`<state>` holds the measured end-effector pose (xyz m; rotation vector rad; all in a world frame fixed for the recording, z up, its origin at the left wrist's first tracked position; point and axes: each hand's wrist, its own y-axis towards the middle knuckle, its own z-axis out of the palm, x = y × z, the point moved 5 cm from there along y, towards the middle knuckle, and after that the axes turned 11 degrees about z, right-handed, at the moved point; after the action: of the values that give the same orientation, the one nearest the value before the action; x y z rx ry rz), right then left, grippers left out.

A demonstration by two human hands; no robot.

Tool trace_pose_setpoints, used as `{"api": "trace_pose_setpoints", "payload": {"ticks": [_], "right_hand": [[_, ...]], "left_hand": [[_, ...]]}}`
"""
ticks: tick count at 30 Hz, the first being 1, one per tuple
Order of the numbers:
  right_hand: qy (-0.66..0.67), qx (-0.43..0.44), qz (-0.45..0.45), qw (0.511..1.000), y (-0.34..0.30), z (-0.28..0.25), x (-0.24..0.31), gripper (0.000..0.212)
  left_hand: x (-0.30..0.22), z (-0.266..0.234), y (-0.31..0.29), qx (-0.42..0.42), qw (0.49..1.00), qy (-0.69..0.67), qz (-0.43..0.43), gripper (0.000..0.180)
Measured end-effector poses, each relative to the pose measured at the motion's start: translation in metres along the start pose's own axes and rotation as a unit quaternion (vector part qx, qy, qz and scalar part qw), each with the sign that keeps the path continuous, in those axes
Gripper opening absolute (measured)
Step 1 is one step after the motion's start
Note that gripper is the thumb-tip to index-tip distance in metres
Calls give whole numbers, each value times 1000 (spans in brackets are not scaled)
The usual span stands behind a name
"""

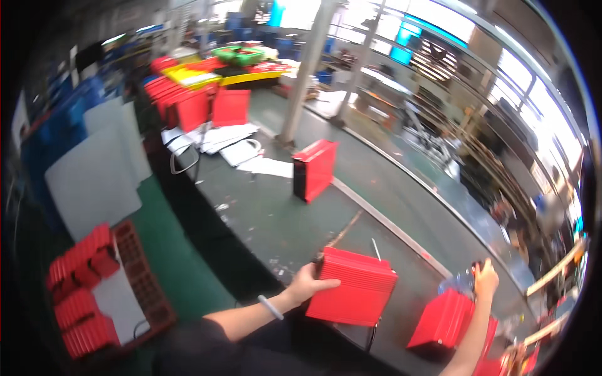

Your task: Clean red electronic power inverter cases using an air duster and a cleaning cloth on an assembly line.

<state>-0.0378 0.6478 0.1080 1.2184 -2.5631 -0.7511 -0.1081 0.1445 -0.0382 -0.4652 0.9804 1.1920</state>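
Note:
My left hand (305, 286) grips the left side of a red ribbed box-shaped housing (357, 287), thumb across its front face. The housing stands slightly tilted at the near side of the dark green bench. Off to the right, my right hand (486, 280) is raised and closed, with a small dark thing at its fingers that is too blurred to name. Below and beside that hand are more red housings (442, 316), partly covered by my right forearm. A clear bluish plastic item (459, 282) lies just left of my right hand.
Another red housing with a black end (315, 170) stands farther up the bench (263, 207). White sheets (229, 139) and several red housings (231, 108) sit at the far end. On the left, a brown crate (141, 276) stands beside stacked red housings (81, 266). Grey panels (94, 169) lean behind.

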Motion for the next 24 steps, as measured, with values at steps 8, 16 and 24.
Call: {"api": "trace_pose_setpoints", "payload": {"ticks": [8, 16, 24], "right_hand": [[85, -74, 44, 993, -4, -10, -21, 27], [398, -127, 266, 869, -24, -34, -211, 65], [806, 116, 183, 551, -201, -69, -249, 40]], "left_hand": [[4, 0, 8, -7, 999, 1, 36, 56], [10, -9, 0, -33, 998, 17, 54, 56], [4, 2, 6, 7, 999, -7, 54, 47]]}}
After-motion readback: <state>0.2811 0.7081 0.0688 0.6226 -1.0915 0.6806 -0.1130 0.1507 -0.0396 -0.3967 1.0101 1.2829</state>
